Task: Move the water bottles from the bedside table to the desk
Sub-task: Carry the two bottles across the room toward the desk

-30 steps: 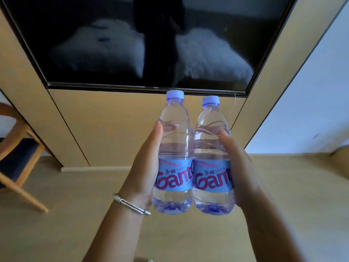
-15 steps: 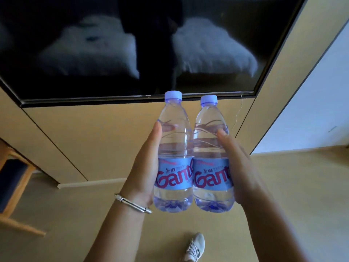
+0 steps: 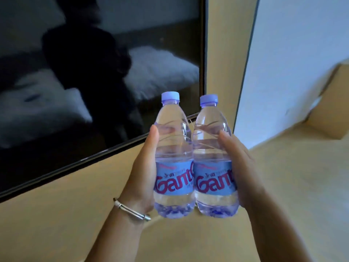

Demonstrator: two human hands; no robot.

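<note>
Left hand [image 3: 139, 178] grips one upright bottle [image 3: 172, 157]; right hand [image 3: 243, 173], at 3 o'clock, grips the touching other bottle [image 3: 213, 157].

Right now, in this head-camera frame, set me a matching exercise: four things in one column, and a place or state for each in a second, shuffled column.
Things
1. left bottle
2. right bottle
3. bracelet
4. dark screen

Places or states
A. worn on the left wrist
B. on the wall panel, reflecting beds
C. gripped by the left hand
D. gripped by the right hand

Pairs: 1-C, 2-D, 3-A, 4-B
</note>
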